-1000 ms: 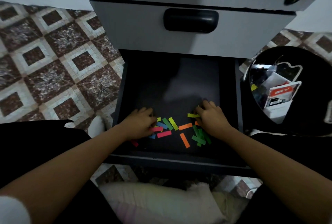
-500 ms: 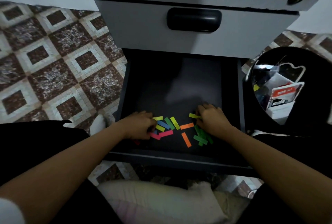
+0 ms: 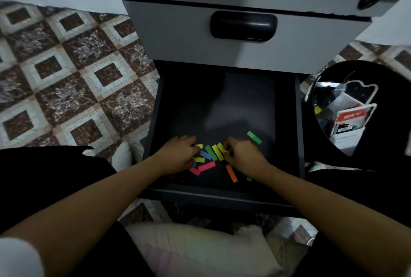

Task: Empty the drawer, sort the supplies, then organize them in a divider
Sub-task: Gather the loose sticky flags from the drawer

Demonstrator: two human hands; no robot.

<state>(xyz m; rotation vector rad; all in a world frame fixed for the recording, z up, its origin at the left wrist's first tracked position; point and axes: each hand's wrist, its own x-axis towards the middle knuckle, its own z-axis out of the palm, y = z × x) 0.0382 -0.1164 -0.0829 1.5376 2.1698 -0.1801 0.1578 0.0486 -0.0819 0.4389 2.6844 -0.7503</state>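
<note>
Pale cushion (image 3: 200, 252) lies nearest, below the open drawer (image 3: 222, 196). Inside the drawer's front part, 1 orange strip (image 3: 231, 173) lies just beside the right hand (image 3: 242, 156). Left hand (image 3: 180, 154) and right hand flank the coloured paper strips (image 3: 209, 154). Both hands' fingers are curled together, tips down on the strips; a pinch cannot be told. Past the right fingers, 1 green strip (image 3: 254, 137) lies apart. Right of the drawer stands a black container (image 3: 391, 103). Above the drawer, a closed drawer's black handle (image 3: 243, 25).
</note>
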